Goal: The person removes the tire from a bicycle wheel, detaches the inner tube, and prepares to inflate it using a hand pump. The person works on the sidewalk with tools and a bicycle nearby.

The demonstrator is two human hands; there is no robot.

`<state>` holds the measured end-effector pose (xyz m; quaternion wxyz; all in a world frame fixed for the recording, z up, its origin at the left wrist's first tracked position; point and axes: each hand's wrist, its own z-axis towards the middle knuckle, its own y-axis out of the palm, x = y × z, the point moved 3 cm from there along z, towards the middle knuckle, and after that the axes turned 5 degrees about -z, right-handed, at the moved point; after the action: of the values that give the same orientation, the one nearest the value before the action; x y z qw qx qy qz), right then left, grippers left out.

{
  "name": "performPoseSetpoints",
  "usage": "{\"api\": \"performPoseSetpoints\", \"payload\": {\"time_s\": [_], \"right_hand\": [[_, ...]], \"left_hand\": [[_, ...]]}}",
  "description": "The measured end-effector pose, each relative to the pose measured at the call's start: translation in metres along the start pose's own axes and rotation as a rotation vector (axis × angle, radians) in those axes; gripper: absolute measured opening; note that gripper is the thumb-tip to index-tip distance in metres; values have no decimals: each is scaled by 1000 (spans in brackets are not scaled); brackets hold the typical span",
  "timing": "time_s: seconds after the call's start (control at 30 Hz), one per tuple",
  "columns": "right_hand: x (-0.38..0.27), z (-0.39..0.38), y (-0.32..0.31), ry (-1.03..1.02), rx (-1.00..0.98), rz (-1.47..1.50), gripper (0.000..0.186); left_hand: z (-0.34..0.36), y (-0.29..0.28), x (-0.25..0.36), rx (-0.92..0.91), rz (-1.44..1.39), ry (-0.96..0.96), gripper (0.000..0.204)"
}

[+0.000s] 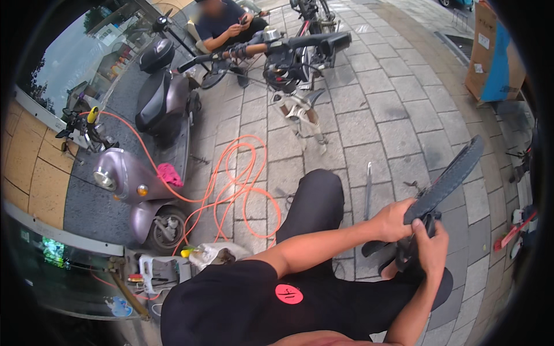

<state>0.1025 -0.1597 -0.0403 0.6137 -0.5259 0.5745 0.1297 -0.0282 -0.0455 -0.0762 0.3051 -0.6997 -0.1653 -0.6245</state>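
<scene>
1. A black bicycle tyre [451, 176] with a knobbly tread is held above the grey pavement [395, 109], toward its right edge, and is tilted up to the right.
2. The tyre's near end is clasped by the left hand [395, 221], with the grip wrapped around the tread.
3. The tyre's dark rubber is pinched just beside it by the right hand [431, 245], the grip being pressed together between thumb and fingers.
4. A slender metal rod [368, 190] is laid on the pavement, near the left hand.
5. An orange hose [254, 190] is looped loosely toward the pavement's left edge, beside a parked purple scooter [118, 167] on which a pink cloth [169, 174] is placed.
6. A bicycle [285, 72] is stood toward the far edge, where a small dark object is held by a seated person [216, 26].
7. A cardboard box [482, 57] is set near the far right corner.
</scene>
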Motion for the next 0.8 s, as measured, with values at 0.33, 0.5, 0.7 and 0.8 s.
{"api": "performPoseSetpoints", "payload": {"time_s": [0.33, 0.5, 0.7, 0.8], "right_hand": [[-4, 20, -10, -154, -208, -188, 29], [-18, 41, -10, -189, -221, -162, 29], [-1, 44, -9, -240, -128, -167, 29], [6, 44, -13, -229, -85, -153, 28]], "left_hand": [[1, -4, -3, 69, -15, 104, 42], [29, -5, -5, 50, 3, -51, 30], [40, -4, 1, -95, -213, -194, 22], [37, 0, 11, -99, -224, -232, 18]]}}
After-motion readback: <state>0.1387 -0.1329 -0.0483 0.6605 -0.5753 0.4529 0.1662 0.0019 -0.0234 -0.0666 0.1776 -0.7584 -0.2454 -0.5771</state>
